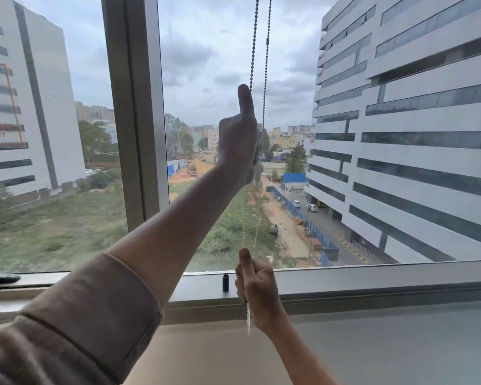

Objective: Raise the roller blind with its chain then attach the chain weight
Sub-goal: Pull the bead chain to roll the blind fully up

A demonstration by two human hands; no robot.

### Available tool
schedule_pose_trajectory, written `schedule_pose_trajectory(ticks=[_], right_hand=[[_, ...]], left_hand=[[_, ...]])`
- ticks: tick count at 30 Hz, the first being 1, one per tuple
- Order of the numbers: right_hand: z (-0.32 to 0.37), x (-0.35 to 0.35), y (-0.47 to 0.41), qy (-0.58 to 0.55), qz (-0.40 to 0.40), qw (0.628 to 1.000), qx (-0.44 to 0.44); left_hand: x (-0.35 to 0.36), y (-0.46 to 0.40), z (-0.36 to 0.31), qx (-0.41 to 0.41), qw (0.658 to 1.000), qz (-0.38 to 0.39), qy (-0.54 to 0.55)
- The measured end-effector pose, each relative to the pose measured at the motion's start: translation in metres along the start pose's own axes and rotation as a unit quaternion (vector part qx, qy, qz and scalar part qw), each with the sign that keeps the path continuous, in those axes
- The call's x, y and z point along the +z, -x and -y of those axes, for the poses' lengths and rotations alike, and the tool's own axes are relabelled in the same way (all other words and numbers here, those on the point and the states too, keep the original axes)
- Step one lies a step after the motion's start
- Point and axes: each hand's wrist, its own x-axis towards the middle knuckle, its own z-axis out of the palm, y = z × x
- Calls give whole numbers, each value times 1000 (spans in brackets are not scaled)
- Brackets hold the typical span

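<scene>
Sleeved, my left hand grips the vertical chain high; my right hand clenches it below, seemingly nearer the upright chain weight on the sill.

grey window sill, small black cylinder upright on it, dark object at far left

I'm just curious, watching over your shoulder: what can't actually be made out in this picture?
Head view only:
- The roller blind: above the top edge, so its height is unknown.
- The chain loop's bottom: hidden behind the right hand.
- The left hand: backlit, fingers hidden.
- The small dark cylinder on the sill: too small to identify.
</scene>
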Motion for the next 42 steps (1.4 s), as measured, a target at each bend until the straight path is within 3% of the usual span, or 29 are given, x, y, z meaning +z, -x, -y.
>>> schedule_pose_trajectory(ticks=[6,10,16,25,42], right_hand=[[3,-24,-11,57,95,992,55],[38,-34,-44,65,43,996,41],[136,-27,-95,38,-4,997,-64],[261,-4,-129,-24,21,995,-90],[300,17,-157,-98,-56,990,-83]], left_hand=[[-10,15,21,66,998,-5,-9],[-13,27,35,63,998,2,1],[-12,48,51,25,999,16,30],[-20,74,111,15,999,2,-37],[-48,138,200,-88,991,-8,-100]])
